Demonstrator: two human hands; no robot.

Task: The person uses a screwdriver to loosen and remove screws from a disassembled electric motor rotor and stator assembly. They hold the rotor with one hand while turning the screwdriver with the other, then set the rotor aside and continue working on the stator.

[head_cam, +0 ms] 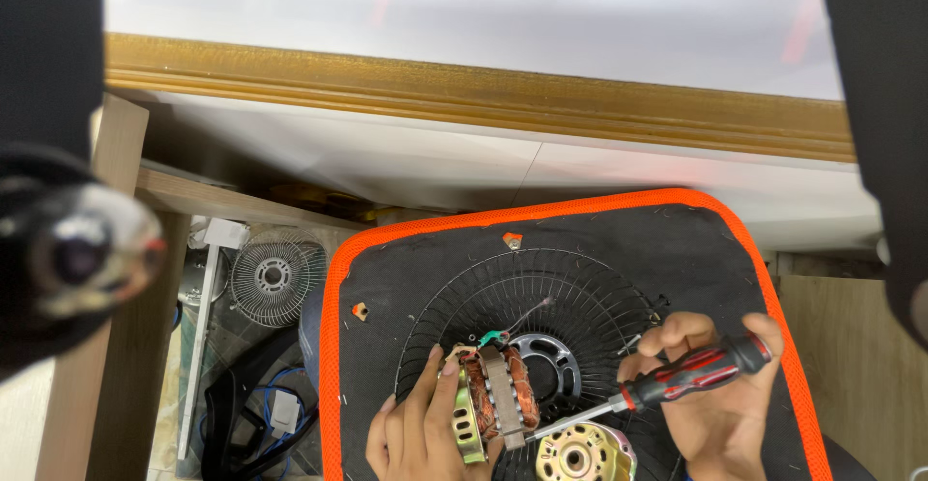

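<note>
On a black mat (599,239) with an orange border, a round wire fan guard (570,292) lies flat near the mat's near edge. The left hand (425,433) curls around a motor core (495,399) with copper windings, holding it upright on the guard. The right hand (720,399) is wrapped around a red-and-black screwdriver (677,379), its tip touching the core's lower side. A silver motor cover (583,454) sits at the near edge between both hands.

The motor stator (498,404) stands on the fan grille (580,312), left of the screwdriver (691,377).
</note>
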